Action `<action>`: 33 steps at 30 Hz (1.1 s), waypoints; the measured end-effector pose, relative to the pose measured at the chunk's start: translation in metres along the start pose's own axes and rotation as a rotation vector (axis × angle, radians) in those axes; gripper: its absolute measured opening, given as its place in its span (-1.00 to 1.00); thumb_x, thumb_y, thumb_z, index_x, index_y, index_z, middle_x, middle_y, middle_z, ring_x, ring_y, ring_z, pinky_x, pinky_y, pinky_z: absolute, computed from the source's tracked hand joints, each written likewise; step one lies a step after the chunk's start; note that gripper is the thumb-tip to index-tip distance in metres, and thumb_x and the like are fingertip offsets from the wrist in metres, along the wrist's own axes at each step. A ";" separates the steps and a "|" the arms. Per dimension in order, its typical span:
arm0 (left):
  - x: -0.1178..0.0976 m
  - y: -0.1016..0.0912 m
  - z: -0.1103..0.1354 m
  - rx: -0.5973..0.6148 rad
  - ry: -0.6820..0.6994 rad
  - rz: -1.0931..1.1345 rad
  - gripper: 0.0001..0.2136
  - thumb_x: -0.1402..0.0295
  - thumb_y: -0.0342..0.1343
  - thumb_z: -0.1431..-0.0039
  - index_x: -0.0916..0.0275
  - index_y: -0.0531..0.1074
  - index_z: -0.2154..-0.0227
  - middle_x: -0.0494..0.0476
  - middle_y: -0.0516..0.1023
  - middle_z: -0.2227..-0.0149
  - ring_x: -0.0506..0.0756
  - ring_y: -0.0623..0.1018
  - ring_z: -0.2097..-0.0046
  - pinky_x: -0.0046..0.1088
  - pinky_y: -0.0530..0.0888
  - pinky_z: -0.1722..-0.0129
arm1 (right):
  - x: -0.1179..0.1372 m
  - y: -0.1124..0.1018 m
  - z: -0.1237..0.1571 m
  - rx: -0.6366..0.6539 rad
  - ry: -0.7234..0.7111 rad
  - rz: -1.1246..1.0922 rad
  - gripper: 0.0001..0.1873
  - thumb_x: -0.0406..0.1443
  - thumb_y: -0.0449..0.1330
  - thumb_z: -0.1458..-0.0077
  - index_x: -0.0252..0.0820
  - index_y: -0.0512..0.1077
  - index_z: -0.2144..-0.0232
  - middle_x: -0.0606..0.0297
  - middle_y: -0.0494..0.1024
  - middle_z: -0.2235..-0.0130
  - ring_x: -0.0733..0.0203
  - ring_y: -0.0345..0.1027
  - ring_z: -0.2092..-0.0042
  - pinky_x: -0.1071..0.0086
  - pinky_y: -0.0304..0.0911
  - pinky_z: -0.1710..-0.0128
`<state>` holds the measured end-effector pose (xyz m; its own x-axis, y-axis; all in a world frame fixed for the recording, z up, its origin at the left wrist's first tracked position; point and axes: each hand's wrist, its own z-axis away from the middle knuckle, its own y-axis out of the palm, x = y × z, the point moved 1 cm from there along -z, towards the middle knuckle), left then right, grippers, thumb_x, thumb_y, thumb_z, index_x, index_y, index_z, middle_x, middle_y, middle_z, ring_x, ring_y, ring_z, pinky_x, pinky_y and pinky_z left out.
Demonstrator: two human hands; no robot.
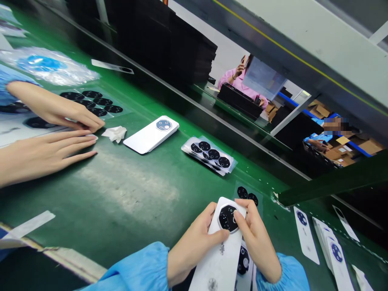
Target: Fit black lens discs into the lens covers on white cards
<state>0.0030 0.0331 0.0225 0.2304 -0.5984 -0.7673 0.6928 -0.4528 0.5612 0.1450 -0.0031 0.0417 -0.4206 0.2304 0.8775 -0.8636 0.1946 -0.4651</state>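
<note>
Both of my hands grip a white phone back panel (216, 258) with a black camera-lens sticker (228, 219) in its raised ring. My left hand (197, 242) holds the panel's left edge, its thumb on the face just below the sticker. At the upper right edge, my right hand (257, 238) presses its thumb on the sticker's right side. Beneath the panel another phone panel with a dark camera area (243, 260) partly shows. A clear sheet of black stickers (242, 192) lies just behind my right hand, partly covered.
A stack of sticker sheets (209, 155) and white panels (148, 137) lie on the green table (130, 210). More panels (336, 252) lie at right. A co-worker's hands (51, 151) rest at left, near crumpled paper (115, 133). A green post (342, 178) slants at right.
</note>
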 end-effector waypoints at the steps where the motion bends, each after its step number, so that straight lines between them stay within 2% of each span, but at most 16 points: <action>1: 0.000 0.000 0.000 0.000 0.002 -0.004 -0.75 0.47 0.12 0.02 0.21 0.24 0.25 -0.04 0.40 0.39 -0.01 0.45 0.40 -0.53 0.40 0.42 | -0.001 0.000 0.000 0.000 -0.009 -0.002 -0.69 -0.05 0.04 -0.15 -0.09 0.26 0.15 0.38 0.38 0.48 0.21 0.30 0.46 0.40 0.14 0.56; 14: -0.001 -0.001 -0.001 0.008 0.033 0.028 -0.72 0.44 0.15 0.03 0.21 0.23 0.23 -0.02 0.42 0.34 -0.01 0.46 0.38 -0.52 0.41 0.40 | 0.000 -0.004 -0.005 0.067 -0.002 0.005 -0.67 -0.06 0.04 -0.17 -0.10 0.25 0.12 0.40 0.36 0.48 0.26 0.24 0.50 0.42 0.13 0.56; 20: 0.004 -0.003 -0.004 -0.004 0.030 0.039 -0.68 0.37 0.22 0.07 0.20 0.25 0.25 -0.01 0.43 0.35 0.02 0.48 0.37 -0.51 0.41 0.41 | 0.001 -0.002 -0.008 0.077 -0.043 0.019 -0.67 -0.04 -0.01 -0.19 -0.11 0.24 0.12 0.34 0.42 0.38 0.23 0.31 0.40 0.37 0.19 0.43; 26: 0.010 -0.007 -0.008 0.012 0.037 0.065 -0.65 0.33 0.24 0.07 0.18 0.26 0.22 -0.01 0.43 0.36 0.07 0.51 0.33 -0.47 0.41 0.37 | 0.003 -0.005 -0.015 0.169 -0.033 0.005 -0.68 -0.06 0.02 -0.19 -0.12 0.23 0.12 0.33 0.42 0.31 0.24 0.30 0.37 0.37 0.20 0.39; 33: 0.008 -0.006 -0.008 0.012 0.067 0.122 -0.64 0.30 0.26 0.08 0.20 0.26 0.23 0.06 0.49 0.27 0.08 0.51 0.29 -0.44 0.42 0.32 | 0.002 -0.005 -0.027 0.239 -0.047 -0.039 -0.62 0.00 0.04 -0.14 -0.11 0.23 0.14 0.38 0.38 0.41 0.26 0.24 0.44 0.40 0.14 0.47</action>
<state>0.0055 0.0363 0.0107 0.3576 -0.6043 -0.7120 0.6485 -0.3879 0.6549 0.1559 0.0218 0.0429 -0.3933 0.1814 0.9013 -0.9183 -0.0295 -0.3947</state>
